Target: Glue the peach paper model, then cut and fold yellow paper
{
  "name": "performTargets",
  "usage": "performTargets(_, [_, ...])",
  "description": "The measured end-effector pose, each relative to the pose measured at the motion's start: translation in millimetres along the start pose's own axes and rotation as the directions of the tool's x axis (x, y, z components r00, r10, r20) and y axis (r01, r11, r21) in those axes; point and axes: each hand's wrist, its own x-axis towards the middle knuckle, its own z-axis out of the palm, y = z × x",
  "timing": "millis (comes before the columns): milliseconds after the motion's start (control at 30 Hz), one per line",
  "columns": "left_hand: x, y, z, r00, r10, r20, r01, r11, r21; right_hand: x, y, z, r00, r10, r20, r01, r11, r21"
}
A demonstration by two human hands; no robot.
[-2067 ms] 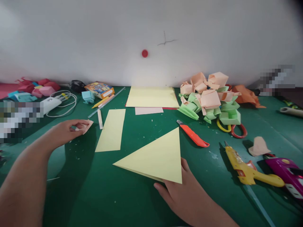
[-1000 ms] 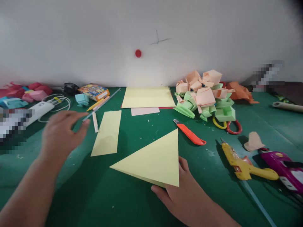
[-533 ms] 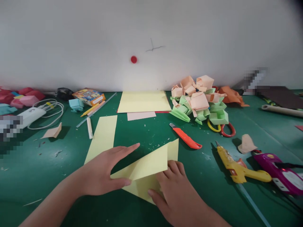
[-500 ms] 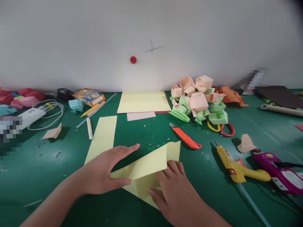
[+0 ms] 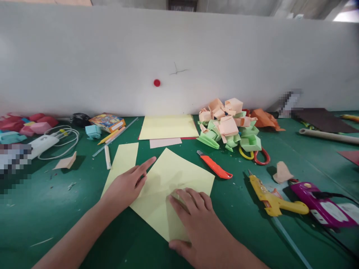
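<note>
A square sheet of pale yellow paper (image 5: 168, 172) lies spread on the green table, one corner pointing away from me. Faint crease lines cross its middle. My left hand (image 5: 127, 186) rests at the sheet's left edge, index finger stretched out along it. On the lower right part of the paper is my right hand (image 5: 193, 220), its fingers spread and the thumb near the bottom corner. Neither hand grips anything. Partly under my left hand lies a yellow paper strip (image 5: 122, 157).
An orange utility knife (image 5: 215, 167) lies right of the sheet. Further right are a yellow glue gun (image 5: 272, 196) and a purple power strip (image 5: 319, 203). Folded paper pieces (image 5: 227, 125) are heaped behind, over scissors (image 5: 261, 156). A yellow paper stack (image 5: 168, 127) lies by the white wall.
The yellow sheet was folded over and now lies opened out flat. My left hand has turned its fingers forward, and my right hand has shifted down slightly. The view has tilted up.
</note>
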Motion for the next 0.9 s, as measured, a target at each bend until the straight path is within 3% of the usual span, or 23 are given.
performTargets(133, [1, -6, 1.5, 0.996, 0.092, -0.017, -0.092, 0.996, -0.014, 3, 3, 0, 0.996, -0.069, 0.052, 0.068, 0.998, 0.018])
performTargets(267, [1, -10, -3.1, 0.999, -0.038, -0.027, 0.037, 0.999, -0.038, 4, 1, -1, 0.989, -0.13, 0.073, 0.128, 0.991, 0.037])
performTargets(500, [0, -11, -18.6, 0.985, -0.167, 0.05, 0.173, 0.97, -0.17, 5, -2, 1, 0.989, -0.042, -0.144, 0.034, 0.998, -0.058])
performTargets(600, [-1, -16, -21.0, 0.958, -0.25, 0.14, 0.284, 0.898, -0.335, 6, -2, 1, 0.976, 0.007, -0.216, -0.022, 0.998, -0.066])
performTargets(700, [0, -22, -22.2, 0.906, -0.357, 0.228, 0.423, 0.772, -0.475, 5, -3, -1, 0.977, 0.023, -0.214, -0.034, 0.998, -0.047])
performTargets(900, [0, -19, -26.2, 0.884, -0.382, 0.269, 0.461, 0.62, -0.635, 5, -3, -1, 0.975, 0.006, -0.222, -0.016, 0.999, -0.043])
